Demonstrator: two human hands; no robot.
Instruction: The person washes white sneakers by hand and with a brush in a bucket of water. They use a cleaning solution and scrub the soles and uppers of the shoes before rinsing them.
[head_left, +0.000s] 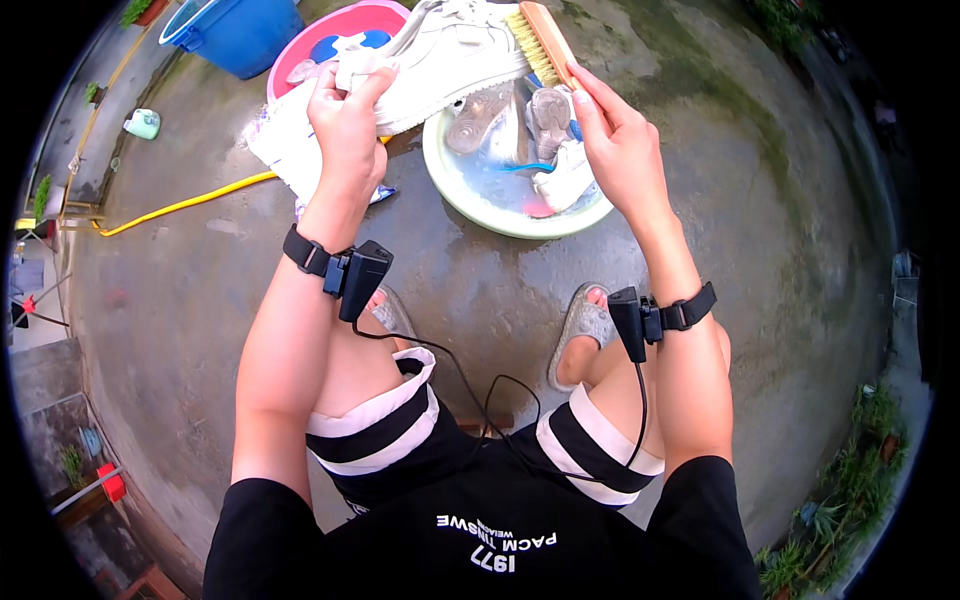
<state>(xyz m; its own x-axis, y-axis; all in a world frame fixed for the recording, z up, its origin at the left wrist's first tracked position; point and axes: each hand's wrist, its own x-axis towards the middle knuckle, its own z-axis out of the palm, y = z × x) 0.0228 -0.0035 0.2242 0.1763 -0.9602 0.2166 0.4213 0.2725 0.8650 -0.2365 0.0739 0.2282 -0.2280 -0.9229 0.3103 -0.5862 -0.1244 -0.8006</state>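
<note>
My left hand (349, 124) grips a white shoe (442, 64) by its heel end, holding it up over the near rim area of the basins. In my right hand (619, 139) is the handle of a wooden scrubbing brush (546, 37), whose pale yellow bristles face the shoe's toe end and appear to touch it. Below them a pale green basin (495, 223) holds cloudy water with several shoes, among them a white one (564, 176) and a grey sole (550, 112). A thin blue item lies in the water too. The shoe partly covers the basin's far side.
Beyond the left hand stand a pink basin (281, 71) with shoes and a blue tub (236, 37). A white bag or sheet (289, 139) lies on the wet concrete, beside a yellow hose (195, 199). A light green jug (142, 124) stands farther left. My slippered feet flank the near floor.
</note>
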